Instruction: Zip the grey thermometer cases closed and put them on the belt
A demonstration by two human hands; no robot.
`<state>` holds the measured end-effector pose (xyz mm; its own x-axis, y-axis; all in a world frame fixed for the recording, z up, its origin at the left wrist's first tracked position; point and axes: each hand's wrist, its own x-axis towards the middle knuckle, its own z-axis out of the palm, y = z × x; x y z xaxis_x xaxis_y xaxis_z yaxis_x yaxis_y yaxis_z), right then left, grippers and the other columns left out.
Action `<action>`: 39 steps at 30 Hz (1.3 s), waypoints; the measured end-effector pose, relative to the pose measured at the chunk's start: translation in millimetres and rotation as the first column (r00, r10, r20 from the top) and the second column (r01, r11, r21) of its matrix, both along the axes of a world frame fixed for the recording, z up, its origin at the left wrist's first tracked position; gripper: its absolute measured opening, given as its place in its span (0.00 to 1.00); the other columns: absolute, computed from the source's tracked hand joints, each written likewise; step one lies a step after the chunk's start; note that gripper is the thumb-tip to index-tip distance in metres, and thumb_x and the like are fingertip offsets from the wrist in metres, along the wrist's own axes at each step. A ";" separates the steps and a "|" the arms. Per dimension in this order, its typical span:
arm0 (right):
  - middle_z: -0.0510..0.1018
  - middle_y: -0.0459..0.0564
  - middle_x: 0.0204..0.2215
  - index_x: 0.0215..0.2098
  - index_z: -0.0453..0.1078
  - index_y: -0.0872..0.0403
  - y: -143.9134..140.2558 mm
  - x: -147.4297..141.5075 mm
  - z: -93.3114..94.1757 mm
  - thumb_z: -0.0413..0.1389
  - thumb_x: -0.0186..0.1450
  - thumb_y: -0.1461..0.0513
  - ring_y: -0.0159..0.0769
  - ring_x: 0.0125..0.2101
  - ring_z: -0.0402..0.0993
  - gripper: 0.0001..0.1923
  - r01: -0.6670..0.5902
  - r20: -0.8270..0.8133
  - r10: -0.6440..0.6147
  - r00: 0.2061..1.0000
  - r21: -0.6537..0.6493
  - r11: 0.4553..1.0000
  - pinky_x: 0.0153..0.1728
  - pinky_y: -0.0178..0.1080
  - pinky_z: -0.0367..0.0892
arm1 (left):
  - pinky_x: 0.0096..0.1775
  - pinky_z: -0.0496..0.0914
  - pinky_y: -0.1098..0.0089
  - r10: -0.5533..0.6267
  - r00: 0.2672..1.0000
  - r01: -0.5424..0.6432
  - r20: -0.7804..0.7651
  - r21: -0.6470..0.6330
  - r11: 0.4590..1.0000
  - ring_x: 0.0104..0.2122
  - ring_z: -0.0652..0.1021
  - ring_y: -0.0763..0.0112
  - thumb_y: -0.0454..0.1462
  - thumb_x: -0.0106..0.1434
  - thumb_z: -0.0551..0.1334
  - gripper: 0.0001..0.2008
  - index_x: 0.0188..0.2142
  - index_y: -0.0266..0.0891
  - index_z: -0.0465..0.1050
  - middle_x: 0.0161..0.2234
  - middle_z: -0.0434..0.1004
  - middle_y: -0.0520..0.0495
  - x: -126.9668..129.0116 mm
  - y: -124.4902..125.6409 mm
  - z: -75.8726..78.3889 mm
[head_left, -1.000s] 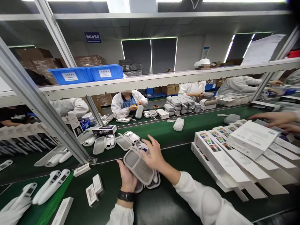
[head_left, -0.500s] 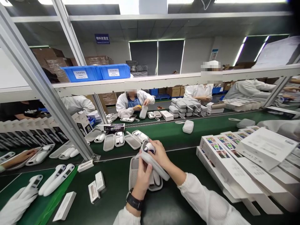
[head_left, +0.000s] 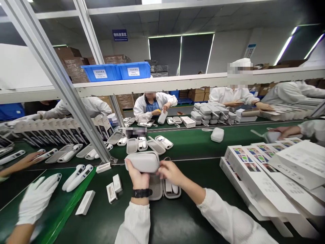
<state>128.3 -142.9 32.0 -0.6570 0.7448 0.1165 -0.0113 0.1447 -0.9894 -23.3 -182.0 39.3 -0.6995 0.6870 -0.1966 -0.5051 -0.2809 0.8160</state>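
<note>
My left hand (head_left: pixel 138 176) grips a closed grey oval case (head_left: pixel 142 161) from below, held level above the green belt (head_left: pixel 188 145). A black watch sits on that wrist. Touching the case's right end is my right hand (head_left: pixel 170 172), fingers pinched there. Directly under my hands lies another case (head_left: pixel 164 189), open, with a white device in its right half. Two small white boxes (head_left: pixel 114 188) lie just left of it.
Stacks of white printed cartons (head_left: pixel 256 173) fill the right. Open cases (head_left: pixel 149 144) and white thermometers (head_left: pixel 77 173) lie on the belt beyond and to the left. A gloved hand of a co-worker (head_left: pixel 37 200) is at lower left. Other people in white coats work opposite. A slanted metal post (head_left: pixel 66 88) stands left.
The case lid has been shut; I now hold the closed case level with both hands. The view has swung left and down. A gloved hand has come up at lower left.
</note>
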 end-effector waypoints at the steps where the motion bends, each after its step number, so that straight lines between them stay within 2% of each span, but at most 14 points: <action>1: 0.76 0.45 0.24 0.32 0.71 0.53 -6.9 -7.0 -7.0 0.59 0.60 0.58 0.33 0.21 0.72 0.06 -0.007 -0.007 0.007 1.000 -0.012 1.000 0.21 0.34 0.65 | 0.43 0.78 0.59 0.032 0.999 -0.032 0.011 0.008 0.999 0.51 0.77 0.53 0.68 0.61 0.44 0.37 0.55 0.47 0.65 0.50 0.77 0.42 -2.2 0.1 1.1; 5: 0.76 0.46 0.24 0.34 0.70 0.52 -19.8 -23.5 -23.6 0.63 0.60 0.52 0.34 0.22 0.71 0.13 0.057 -0.130 -0.068 0.989 -0.087 0.995 0.21 0.35 0.67 | 0.42 0.78 0.61 0.117 0.991 -0.120 0.067 0.045 0.992 0.50 0.78 0.53 0.67 0.61 0.47 0.35 0.53 0.47 0.68 0.47 0.79 0.43 -0.4 0.0 0.5; 8: 0.73 0.43 0.20 0.30 0.69 0.52 -17.7 -24.7 -27.0 0.60 0.62 0.49 0.29 0.16 0.64 0.15 0.015 -0.143 -0.030 0.989 -0.105 0.994 0.17 0.32 0.59 | 0.43 0.77 0.61 0.138 0.981 -0.151 0.138 0.089 0.985 0.50 0.78 0.53 0.66 0.61 0.50 0.33 0.52 0.47 0.69 0.48 0.78 0.43 -0.4 -1.6 -0.4; 11: 0.69 0.39 0.17 0.27 0.63 0.51 -18.6 -25.6 -28.8 0.57 0.64 0.48 0.25 0.12 0.58 0.18 -0.051 -0.132 0.023 0.991 -0.208 0.977 0.14 0.30 0.50 | 0.44 0.77 0.61 0.146 0.972 -0.174 0.185 0.143 0.974 0.49 0.78 0.54 0.66 0.61 0.51 0.32 0.51 0.48 0.69 0.47 0.78 0.45 -4.6 -4.3 -0.8; 14: 0.72 0.39 0.19 0.31 0.62 0.51 -25.2 -29.5 -30.8 0.57 0.63 0.48 0.25 0.12 0.57 0.16 -0.107 -0.160 0.063 0.985 -0.280 0.954 0.13 0.30 0.48 | 0.42 0.77 0.61 0.157 0.981 -0.172 0.111 0.145 0.974 0.46 0.79 0.54 0.67 0.60 0.47 0.34 0.49 0.47 0.71 0.42 0.79 0.44 -6.0 -6.4 -2.6; 17: 0.72 0.39 0.20 0.36 0.65 0.51 -31.1 -33.1 -32.7 0.59 0.62 0.46 0.24 0.12 0.55 0.18 -0.109 -0.233 0.047 0.971 -0.265 0.958 0.13 0.30 0.47 | 0.40 0.76 0.61 0.142 0.989 -0.144 0.027 0.122 0.982 0.43 0.79 0.53 0.68 0.60 0.45 0.36 0.46 0.46 0.72 0.38 0.79 0.45 -3.0 -7.2 -5.6; 21: 0.71 0.40 0.18 0.32 0.65 0.52 -32.2 -34.1 -34.9 0.59 0.62 0.45 0.23 0.12 0.55 0.20 -0.135 -0.316 0.056 0.947 -0.235 0.963 0.13 0.30 0.47 | 0.40 0.75 0.62 0.149 0.989 -0.144 -0.023 0.154 0.977 0.42 0.78 0.54 0.68 0.60 0.45 0.37 0.44 0.44 0.73 0.36 0.78 0.44 0.0 -7.6 -8.2; 23: 0.71 0.39 0.18 0.34 0.65 0.53 -31.3 -33.5 -35.5 0.58 0.63 0.46 0.23 0.11 0.55 0.19 -0.135 -0.330 0.048 0.943 -0.245 0.960 0.13 0.30 0.47 | 0.40 0.75 0.63 0.140 0.990 -0.141 0.019 0.178 0.974 0.41 0.78 0.55 0.68 0.60 0.46 0.36 0.44 0.45 0.73 0.37 0.78 0.45 0.2 -8.0 -8.1; 27: 0.74 0.39 0.20 0.41 0.65 0.53 -29.8 -32.1 -33.7 0.60 0.61 0.48 0.23 0.11 0.56 0.20 -0.181 -0.359 0.074 0.931 -0.276 0.944 0.12 0.29 0.47 | 0.39 0.74 0.64 0.124 0.971 -0.167 0.205 0.212 0.963 0.37 0.78 0.59 0.66 0.61 0.50 0.32 0.43 0.44 0.73 0.37 0.77 0.47 1.5 -9.3 -3.8; 33: 0.70 0.38 0.16 0.33 0.66 0.54 -30.4 -34.0 -35.1 0.62 0.59 0.43 0.22 0.11 0.53 0.23 -0.166 -0.361 0.061 0.931 -0.266 0.949 0.13 0.30 0.47 | 0.38 0.74 0.65 0.129 0.942 -0.200 0.311 0.206 0.958 0.37 0.78 0.61 0.65 0.63 0.49 0.32 0.44 0.43 0.73 0.37 0.77 0.47 7.6 -12.0 5.2; 36: 0.69 0.39 0.13 0.29 0.68 0.55 -31.9 -35.1 -38.4 0.62 0.58 0.41 0.22 0.10 0.53 0.25 -0.165 -0.349 0.051 0.936 -0.304 0.938 0.12 0.31 0.45 | 0.38 0.74 0.65 0.134 0.950 -0.193 0.283 0.192 0.962 0.39 0.78 0.59 0.65 0.61 0.50 0.32 0.44 0.44 0.73 0.38 0.77 0.47 5.2 -12.2 5.7; 39: 0.68 0.41 0.12 0.25 0.69 0.56 -31.1 -30.6 -33.0 0.64 0.56 0.44 0.23 0.10 0.54 0.23 -0.165 -0.335 0.030 0.942 -0.385 0.908 0.12 0.31 0.42 | 0.40 0.75 0.64 0.172 0.962 -0.216 0.210 0.207 0.954 0.42 0.78 0.58 0.65 0.61 0.53 0.31 0.45 0.44 0.74 0.39 0.78 0.47 -4.6 -12.7 3.8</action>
<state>97.7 -174.1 -1.0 -0.7077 0.7057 0.0340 -0.3247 -0.2821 -0.9027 -27.9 -194.8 43.2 -0.7888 0.5835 -0.1931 -0.5606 -0.5541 0.6154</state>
